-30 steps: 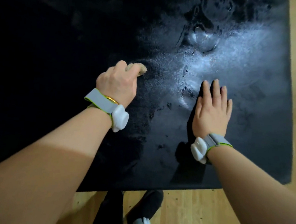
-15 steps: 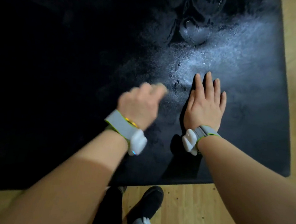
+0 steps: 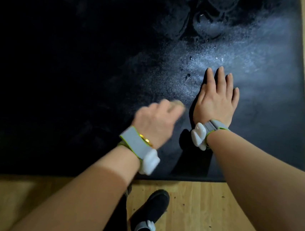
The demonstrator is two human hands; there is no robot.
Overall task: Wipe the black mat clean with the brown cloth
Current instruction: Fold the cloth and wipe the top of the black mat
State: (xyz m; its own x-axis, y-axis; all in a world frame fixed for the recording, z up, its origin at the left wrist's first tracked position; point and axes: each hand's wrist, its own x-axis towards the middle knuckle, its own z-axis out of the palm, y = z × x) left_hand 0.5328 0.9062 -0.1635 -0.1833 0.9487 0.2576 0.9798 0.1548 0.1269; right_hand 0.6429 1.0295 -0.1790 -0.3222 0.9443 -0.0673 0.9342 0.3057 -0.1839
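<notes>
Fingers of the left hand (image 3: 155, 118) curl around the cloth (image 3: 177, 105) on the mat (image 3: 77, 71); the right hand (image 3: 217, 99) lies flat, open, beside it.

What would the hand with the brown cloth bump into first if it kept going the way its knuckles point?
Probably the right hand, pressed flat on the black mat. The left hand, gripping the brown cloth, points right at its thumb side, though blur makes the exact line uncertain.

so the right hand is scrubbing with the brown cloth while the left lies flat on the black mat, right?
No, swapped. In the head view the left hand grips the brown cloth, and the right hand lies flat on the black mat.
</notes>
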